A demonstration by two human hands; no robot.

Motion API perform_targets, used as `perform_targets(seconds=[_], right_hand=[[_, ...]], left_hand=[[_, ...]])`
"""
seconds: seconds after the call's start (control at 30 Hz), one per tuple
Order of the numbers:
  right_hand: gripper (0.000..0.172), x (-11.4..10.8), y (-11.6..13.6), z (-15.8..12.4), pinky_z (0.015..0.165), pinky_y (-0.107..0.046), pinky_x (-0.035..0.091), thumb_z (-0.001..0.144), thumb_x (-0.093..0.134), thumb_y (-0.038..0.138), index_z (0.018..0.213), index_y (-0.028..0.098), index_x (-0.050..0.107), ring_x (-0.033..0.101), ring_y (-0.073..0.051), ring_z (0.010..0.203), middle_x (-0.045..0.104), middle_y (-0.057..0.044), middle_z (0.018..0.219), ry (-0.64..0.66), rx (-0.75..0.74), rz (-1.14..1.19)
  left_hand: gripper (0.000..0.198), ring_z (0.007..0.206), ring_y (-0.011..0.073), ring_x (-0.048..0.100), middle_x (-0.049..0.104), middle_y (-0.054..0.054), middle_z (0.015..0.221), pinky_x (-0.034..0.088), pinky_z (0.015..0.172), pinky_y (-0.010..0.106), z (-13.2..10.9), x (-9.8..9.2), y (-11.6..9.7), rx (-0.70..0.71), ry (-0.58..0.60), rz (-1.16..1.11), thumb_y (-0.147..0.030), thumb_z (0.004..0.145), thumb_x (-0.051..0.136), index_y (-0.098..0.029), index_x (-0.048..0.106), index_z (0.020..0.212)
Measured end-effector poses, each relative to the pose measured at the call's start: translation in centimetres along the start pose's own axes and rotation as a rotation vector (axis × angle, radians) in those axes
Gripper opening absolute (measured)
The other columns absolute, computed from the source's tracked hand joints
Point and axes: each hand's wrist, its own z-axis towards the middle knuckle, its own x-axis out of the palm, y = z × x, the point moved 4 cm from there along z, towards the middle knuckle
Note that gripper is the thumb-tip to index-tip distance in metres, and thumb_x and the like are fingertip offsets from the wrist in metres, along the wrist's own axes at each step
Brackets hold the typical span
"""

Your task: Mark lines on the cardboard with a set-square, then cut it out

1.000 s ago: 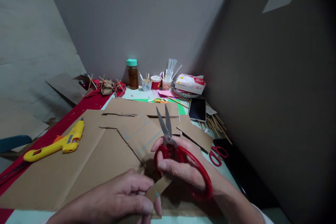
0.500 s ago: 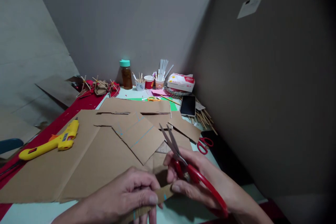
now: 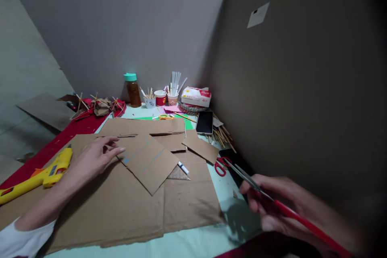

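My left hand [image 3: 98, 155] is over the left corner of a cardboard piece [image 3: 152, 161] marked with blue lines. Its thumb and fingers are apart, with nothing seen between them. At the lower right, my right hand [image 3: 281, 197] is wrapped around red-handled scissors [image 3: 263, 193], whose blades are slightly parted and point up and left. The marked piece lies tilted on larger cardboard sheets [image 3: 121, 209]. A clear set square [image 3: 178, 174] and a white marker [image 3: 183, 168] show beside its right edge.
A yellow glue gun [image 3: 45, 175] lies at left. Smaller red scissors [image 3: 221, 168], a phone [image 3: 204, 122] and wooden sticks [image 3: 223, 137] are at right. Along the back wall stand a bottle [image 3: 132, 92], paper cups [image 3: 160, 97] and a tissue pack [image 3: 196, 96].
My left hand has let go of the narrow cardboard strip and moved up-left to the marked piece. The strip is out of sight. My right hand has moved right with the scissors; the view has shifted.
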Motion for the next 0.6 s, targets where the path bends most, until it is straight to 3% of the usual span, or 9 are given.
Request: perform_targets(seconds=[0.1, 0.23, 0.37, 0.43, 0.6], right_hand=[[0.03, 1.2, 1.3, 2.5, 0.066, -0.027, 0.051, 0.092, 0.077, 0.05, 0.104, 0.023, 0.071, 0.065, -0.019, 0.076, 0.072, -0.006, 0.09, 0.078, -0.052, -0.095], [0.032, 2.6, 3.0, 5.8, 0.066, -0.027, 0.05, 0.094, 0.071, 0.052, 0.09, 0.022, 0.063, 0.063, -0.018, 0.071, 0.072, -0.003, 0.084, -0.003, -0.103, -0.242], [0.029, 4.0, 3.4, 9.1, 0.064, -0.028, 0.049, 0.097, 0.066, 0.05, 0.096, 0.022, 0.059, 0.064, -0.019, 0.07, 0.07, -0.002, 0.083, -0.067, -0.131, -0.309], [0.018, 4.4, 3.4, 10.7, 0.07, -0.029, 0.048, 0.096, 0.067, 0.036, 0.104, 0.021, 0.06, 0.063, -0.02, 0.078, 0.07, -0.003, 0.089, -0.13, -0.151, -0.384], [0.027, 5.3, 2.4, 13.7, 0.087, -0.038, 0.05, 0.091, 0.071, 0.019, 0.116, 0.018, 0.063, 0.063, -0.025, 0.098, 0.069, -0.01, 0.11, -0.208, -0.168, -0.584]], left_hand=[[0.063, 0.111, 0.0292, 0.062, 0.066, 0.011, 0.121, 0.05, 0.105, 0.052, 1.0, 1.3, 0.6, 0.07, 0.02, 0.107, -0.069, 0.088, 0.067, -0.019, 0.062, 0.124], [0.057, 0.113, 0.0294, 0.063, 0.066, 0.011, 0.122, 0.052, 0.105, 0.053, 1.4, 2.6, 1.2, 0.121, 0.054, 0.188, -0.063, 0.092, 0.069, -0.018, 0.061, 0.126], [0.054, 0.119, 0.0299, 0.062, 0.064, 0.012, 0.128, 0.051, 0.109, 0.054, 2.0, 2.6, 2.0, 0.135, 0.082, 0.204, -0.059, 0.094, 0.07, -0.018, 0.061, 0.126], [0.054, 0.114, 0.0287, 0.063, 0.065, 0.011, 0.124, 0.052, 0.106, 0.052, 2.3, 2.5, 2.4, 0.123, 0.109, 0.192, -0.057, 0.093, 0.072, -0.018, 0.061, 0.127], [0.049, 0.087, 0.0216, 0.064, 0.065, 0.005, 0.1, 0.057, 0.086, 0.042, 2.4, 2.4, 2.7, 0.067, 0.197, 0.114, -0.057, 0.094, 0.07, -0.018, 0.062, 0.121]])
